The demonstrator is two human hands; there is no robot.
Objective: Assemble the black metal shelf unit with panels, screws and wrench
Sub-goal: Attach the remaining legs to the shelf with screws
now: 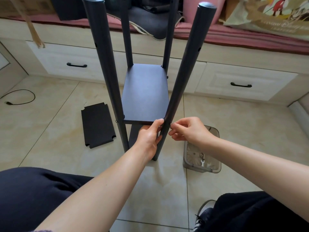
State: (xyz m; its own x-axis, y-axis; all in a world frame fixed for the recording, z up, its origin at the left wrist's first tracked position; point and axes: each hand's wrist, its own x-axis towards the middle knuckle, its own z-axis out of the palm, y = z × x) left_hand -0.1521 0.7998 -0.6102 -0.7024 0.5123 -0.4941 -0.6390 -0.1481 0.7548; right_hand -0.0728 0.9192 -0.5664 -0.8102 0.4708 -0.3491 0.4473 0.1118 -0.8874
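Left hand [149, 137]: curled round post [181, 77], under panel [145, 94].
Right hand [187, 129]: fingertips pinched at post; held item untellable.

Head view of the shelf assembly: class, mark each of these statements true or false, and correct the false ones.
1. A loose panel lies on the floor left of the shelf unit. True.
2. The wrench is in the right hand. False: it lies in the clear tray.
3. The left hand grips the near right post. True.
4. The unit lies flat on its side. False: it stands upright.
5. Both drawer handles are white. False: they are black.
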